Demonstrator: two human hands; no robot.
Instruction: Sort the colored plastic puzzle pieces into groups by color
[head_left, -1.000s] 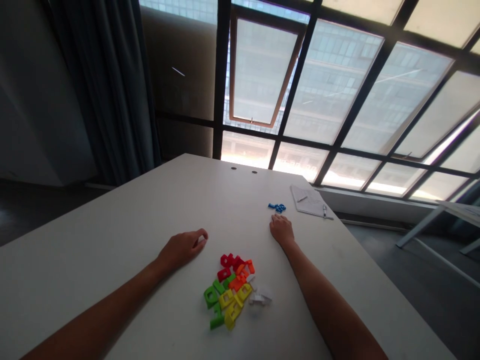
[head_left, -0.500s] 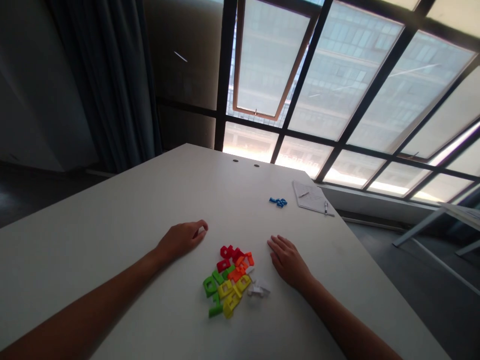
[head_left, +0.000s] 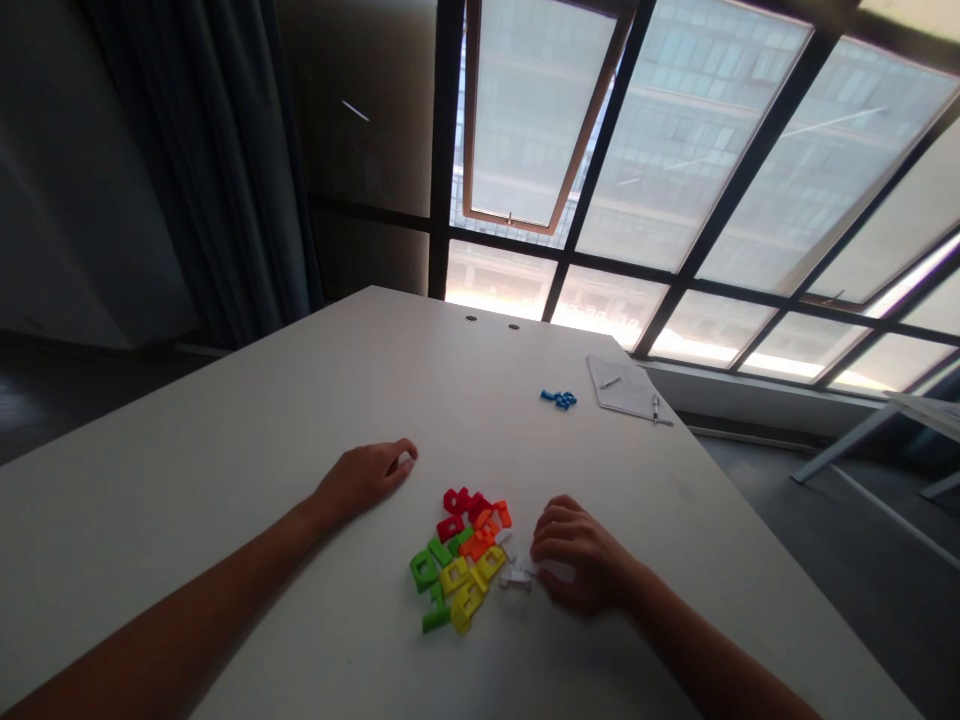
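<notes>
The tabletop point(head_left: 247, 420) has a smooth, matt white finish with a faint sheen near the window. The red pieces point(head_left: 450, 528), orange pieces point(head_left: 476, 545), green pieces point(head_left: 424, 570) and yellow pieces point(head_left: 455, 575) look like moulded plastic, smooth and lightly glossy, as do the white pieces point(head_left: 514, 577) and blue pieces point(head_left: 559, 400). The sheet of paper point(head_left: 626, 388) is thin and matt. The pen point(head_left: 655, 408) is too small to judge. The curtain point(head_left: 217, 150) is dull, heavy-looking cloth in soft folds. The window frame point(head_left: 447, 150) looks like dark painted metal, and the glass panes point(head_left: 675, 150) are smooth and glossy.
</notes>
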